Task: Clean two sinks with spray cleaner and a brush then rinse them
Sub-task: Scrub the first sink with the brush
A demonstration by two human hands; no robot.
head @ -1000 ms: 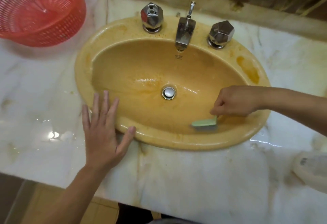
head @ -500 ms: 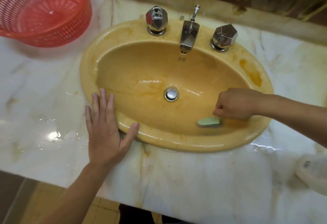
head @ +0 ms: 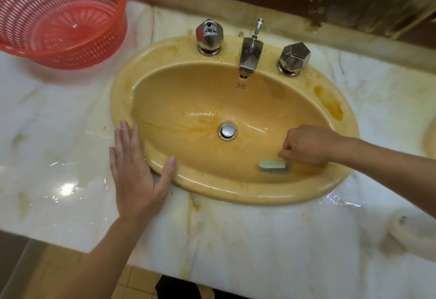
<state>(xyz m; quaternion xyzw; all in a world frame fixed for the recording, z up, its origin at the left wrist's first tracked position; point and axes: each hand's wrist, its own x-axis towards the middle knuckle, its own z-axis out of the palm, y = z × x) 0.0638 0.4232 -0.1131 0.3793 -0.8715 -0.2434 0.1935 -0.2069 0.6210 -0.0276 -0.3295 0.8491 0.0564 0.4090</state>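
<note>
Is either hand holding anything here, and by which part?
The right hand grips the green brush by the end hidden in its fist. The left hand holds nothing, lying flat on the counter and sink rim.

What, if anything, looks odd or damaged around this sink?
The sink rim carries a dark orange stain on its right side. The left tap handle seems to lack its top cap, unlike the right handle. Water is pooled on the counter left of the sink.

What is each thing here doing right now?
Yellow oval ceramic sink: wet, orange-stained.
Small green scrubbing brush: gripped, against the basin's near wall.
Right hand: curled round the brush.
Left hand: flat, fingers straight, on countertop and sink rim.
Red plastic mesh basket: upright.
White marble countertop: wet.
</note>
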